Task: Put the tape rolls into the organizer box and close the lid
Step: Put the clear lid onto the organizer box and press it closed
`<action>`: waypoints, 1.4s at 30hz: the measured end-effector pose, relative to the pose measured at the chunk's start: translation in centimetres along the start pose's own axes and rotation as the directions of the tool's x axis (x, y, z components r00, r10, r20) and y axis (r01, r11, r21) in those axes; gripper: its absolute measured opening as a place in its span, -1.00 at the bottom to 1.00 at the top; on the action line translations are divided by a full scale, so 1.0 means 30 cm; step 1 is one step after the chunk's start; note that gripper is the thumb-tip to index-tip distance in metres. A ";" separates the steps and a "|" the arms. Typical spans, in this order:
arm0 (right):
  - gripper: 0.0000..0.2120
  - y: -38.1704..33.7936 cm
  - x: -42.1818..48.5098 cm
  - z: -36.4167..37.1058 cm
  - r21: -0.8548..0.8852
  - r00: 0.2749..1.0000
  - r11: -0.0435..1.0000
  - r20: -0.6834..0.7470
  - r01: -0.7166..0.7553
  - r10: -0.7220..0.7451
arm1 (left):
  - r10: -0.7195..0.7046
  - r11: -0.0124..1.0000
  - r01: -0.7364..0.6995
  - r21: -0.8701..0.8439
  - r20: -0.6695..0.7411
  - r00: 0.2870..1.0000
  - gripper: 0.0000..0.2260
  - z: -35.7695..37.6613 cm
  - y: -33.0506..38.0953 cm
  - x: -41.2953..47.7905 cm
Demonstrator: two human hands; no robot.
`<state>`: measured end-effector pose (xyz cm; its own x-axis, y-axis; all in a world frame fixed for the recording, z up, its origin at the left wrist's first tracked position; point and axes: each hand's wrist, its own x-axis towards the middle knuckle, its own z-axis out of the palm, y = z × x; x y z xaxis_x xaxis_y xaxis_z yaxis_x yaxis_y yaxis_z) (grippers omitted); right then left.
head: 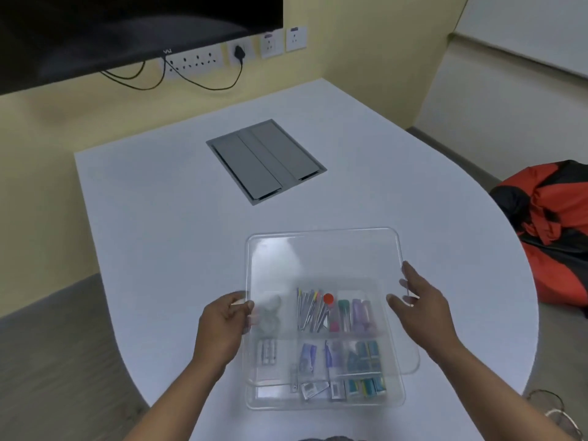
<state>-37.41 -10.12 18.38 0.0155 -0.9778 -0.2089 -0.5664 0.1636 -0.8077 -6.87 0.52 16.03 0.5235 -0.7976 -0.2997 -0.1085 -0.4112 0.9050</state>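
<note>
A clear plastic lid (324,259) hangs tilted over the clear organizer box (324,402) at the near edge of the white table. My left hand (222,326) pinches the lid's left edge. My right hand (420,300) holds its right edge with the fingers spread along the rim. Through the lid I see two clear tape rolls (269,313) in the box's left compartment, blurred by the plastic. Other compartments hold pens, a red-capped item, batteries and small packets.
A grey cable hatch (265,160) is set into the table (152,218) beyond the box. A red and black bag (553,224) lies on the floor to the right. A dark screen, wall sockets and cables are on the far wall. Eyeglasses (553,412) lie at the lower right.
</note>
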 end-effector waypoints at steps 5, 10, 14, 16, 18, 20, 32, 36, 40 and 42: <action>-0.29 0.053 -0.036 0.039 -0.227 0.989 0.965 0.044 -0.128 0.141 | 0.209 0.903 -0.247 0.352 0.141 0.968 -0.54 0.000 -0.086 -0.024; -0.30 0.098 -0.059 0.057 -0.342 0.971 0.924 0.098 -0.172 0.217 | 0.146 0.822 -0.321 0.471 0.369 0.918 -0.34 0.004 -0.161 -0.042; -0.36 0.113 -0.065 0.074 -0.394 0.966 0.908 0.145 -0.142 0.215 | 0.092 0.777 -0.343 0.528 0.444 0.891 -0.23 -0.001 -0.204 -0.052; -0.38 0.093 -0.072 0.080 -0.380 0.966 0.915 0.154 -0.136 0.207 | 0.061 0.760 -0.349 0.549 0.474 0.878 -0.13 -0.007 -0.222 -0.057; -0.41 0.081 -0.076 0.085 -0.364 0.965 0.922 0.164 -0.133 0.204 | 0.029 0.743 -0.343 0.575 0.485 0.874 -0.12 -0.012 -0.242 -0.057; -0.40 0.082 -0.076 0.088 -0.377 0.965 0.920 0.183 -0.109 0.189 | 0.022 0.718 -0.347 0.603 0.478 0.878 -0.08 -0.018 -0.261 -0.057; -0.17 0.153 -0.029 0.085 -0.553 0.928 0.833 0.310 -0.001 0.207 | 0.043 0.706 -0.357 0.611 0.466 0.884 -0.14 -0.011 -0.258 -0.033; -0.12 0.162 -0.005 0.090 -0.600 0.919 0.797 0.349 0.071 0.182 | 0.008 0.682 -0.363 0.634 0.490 0.871 -0.08 -0.008 -0.237 -0.005; 0.08 0.169 0.019 0.097 -0.680 0.886 0.685 0.450 0.262 0.108 | -0.021 0.541 -0.445 0.713 0.541 0.841 0.18 -0.009 -0.225 0.019; 0.12 0.161 0.035 0.103 -0.706 0.863 0.622 0.497 0.339 0.093 | -0.036 0.481 -0.480 0.734 0.564 0.825 0.22 -0.006 -0.219 0.028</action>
<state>-37.58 -9.95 12.56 0.3697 -0.7636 -0.5295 -0.9287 -0.3219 -0.1842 -5.56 2.62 9.90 -0.0407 -0.8921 -0.4500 -0.9236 -0.1383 0.3576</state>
